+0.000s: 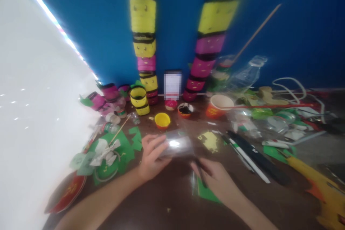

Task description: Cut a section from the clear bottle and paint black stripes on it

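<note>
My left hand [153, 156] is wrapped around a clear plastic cylinder [178, 144], like a cut piece of bottle, with light glaring off it. My right hand [212, 175] grips a dark slim tool [201, 172]; its kind is blurred, and its upper end lies close to the cylinder's right end. Whether the two touch I cannot tell. Under the right hand a green sheet [207, 190] shows on the brown table. Just beyond the cylinder sits a small cup of yellow paint [162, 120], with a cup of black paint [185, 110] to its right.
Two tall stacks of yellow and magenta pots, one left [144, 14] and one right [206, 67], stand against the blue wall. A paper cup [219, 106], clear bottles [249, 73] and scraps crowd the right. Green cuttings [125, 151] and a red bowl [64, 194] lie left.
</note>
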`<state>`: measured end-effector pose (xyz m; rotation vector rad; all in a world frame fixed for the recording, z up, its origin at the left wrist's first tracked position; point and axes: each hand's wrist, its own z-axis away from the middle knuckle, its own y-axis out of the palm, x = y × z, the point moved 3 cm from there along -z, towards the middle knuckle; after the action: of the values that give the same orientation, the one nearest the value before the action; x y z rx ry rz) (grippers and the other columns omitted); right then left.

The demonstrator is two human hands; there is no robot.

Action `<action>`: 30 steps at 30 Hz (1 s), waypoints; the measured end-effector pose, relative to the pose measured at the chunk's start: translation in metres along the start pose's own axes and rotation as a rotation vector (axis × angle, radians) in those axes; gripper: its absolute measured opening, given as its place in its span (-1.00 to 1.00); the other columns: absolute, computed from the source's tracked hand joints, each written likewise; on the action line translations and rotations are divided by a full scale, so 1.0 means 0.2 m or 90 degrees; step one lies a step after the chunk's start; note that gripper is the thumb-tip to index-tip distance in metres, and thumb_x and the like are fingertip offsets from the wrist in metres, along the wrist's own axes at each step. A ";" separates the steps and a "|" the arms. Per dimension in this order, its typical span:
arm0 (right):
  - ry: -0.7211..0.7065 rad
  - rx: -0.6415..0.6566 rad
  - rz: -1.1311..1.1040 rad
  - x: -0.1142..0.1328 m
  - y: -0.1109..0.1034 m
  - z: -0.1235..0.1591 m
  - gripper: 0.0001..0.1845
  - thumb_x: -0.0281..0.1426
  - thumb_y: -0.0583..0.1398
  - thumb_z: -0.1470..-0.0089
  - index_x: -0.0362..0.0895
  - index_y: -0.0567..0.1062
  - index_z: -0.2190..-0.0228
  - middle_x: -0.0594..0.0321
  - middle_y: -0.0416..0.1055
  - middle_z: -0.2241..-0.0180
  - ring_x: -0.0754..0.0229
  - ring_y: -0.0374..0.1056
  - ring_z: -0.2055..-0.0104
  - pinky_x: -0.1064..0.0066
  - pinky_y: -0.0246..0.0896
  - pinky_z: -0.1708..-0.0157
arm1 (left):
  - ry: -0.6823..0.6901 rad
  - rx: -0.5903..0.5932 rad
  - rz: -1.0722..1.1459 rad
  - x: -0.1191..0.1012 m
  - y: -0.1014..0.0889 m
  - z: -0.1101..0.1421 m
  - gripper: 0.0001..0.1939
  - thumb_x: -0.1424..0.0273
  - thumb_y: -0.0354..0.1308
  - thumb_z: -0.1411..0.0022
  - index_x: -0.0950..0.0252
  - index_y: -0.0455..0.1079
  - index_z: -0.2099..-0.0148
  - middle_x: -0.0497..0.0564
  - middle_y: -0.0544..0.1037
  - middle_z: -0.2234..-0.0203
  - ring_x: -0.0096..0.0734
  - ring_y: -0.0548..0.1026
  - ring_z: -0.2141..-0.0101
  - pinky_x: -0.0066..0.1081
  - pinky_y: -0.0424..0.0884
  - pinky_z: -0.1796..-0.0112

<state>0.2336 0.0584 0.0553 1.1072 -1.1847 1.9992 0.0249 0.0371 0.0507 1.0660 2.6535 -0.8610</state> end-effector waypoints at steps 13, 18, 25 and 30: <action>-0.015 -0.001 -0.002 -0.05 -0.02 -0.03 -0.51 -0.01 0.14 0.06 -0.16 0.32 0.70 0.37 0.08 0.69 0.34 0.01 0.59 0.51 -0.04 0.62 | -0.110 0.020 0.058 0.04 0.00 -0.03 -0.32 0.29 0.35 0.05 0.17 0.23 -0.13 0.15 0.47 0.06 -0.10 0.43 0.06 -0.01 0.28 0.02; -0.018 0.007 0.062 -0.07 -0.04 -0.04 -0.51 -0.02 0.18 0.09 -0.15 0.27 0.71 0.39 0.00 0.69 0.35 -0.06 0.58 0.52 -0.13 0.63 | -0.199 0.068 0.133 0.09 0.02 -0.02 -0.29 0.32 0.36 0.08 0.17 0.23 -0.14 0.15 0.43 0.01 -0.07 0.36 -0.02 0.01 0.27 -0.02; -0.030 0.019 0.096 -0.11 -0.08 -0.04 -0.55 -0.05 0.22 0.12 -0.15 0.32 0.68 0.42 -0.02 0.70 0.37 -0.10 0.60 0.52 -0.18 0.66 | -0.327 0.095 0.322 0.18 0.06 0.02 -0.24 0.34 0.39 0.12 0.22 0.23 -0.15 0.18 0.35 -0.04 -0.08 0.33 -0.06 -0.04 0.27 -0.07; -0.018 0.039 0.072 -0.11 -0.08 -0.04 -0.56 -0.05 0.21 0.10 -0.15 0.29 0.68 0.41 -0.03 0.68 0.36 -0.11 0.58 0.52 -0.17 0.65 | -0.351 0.099 0.346 0.19 0.06 0.01 -0.25 0.34 0.39 0.13 0.22 0.26 -0.14 0.17 0.36 -0.05 -0.08 0.34 -0.06 -0.06 0.26 -0.09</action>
<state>0.2541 0.0712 0.0401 1.1241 -1.2330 2.1238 0.0044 0.0651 0.0302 1.2689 1.7567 -1.0517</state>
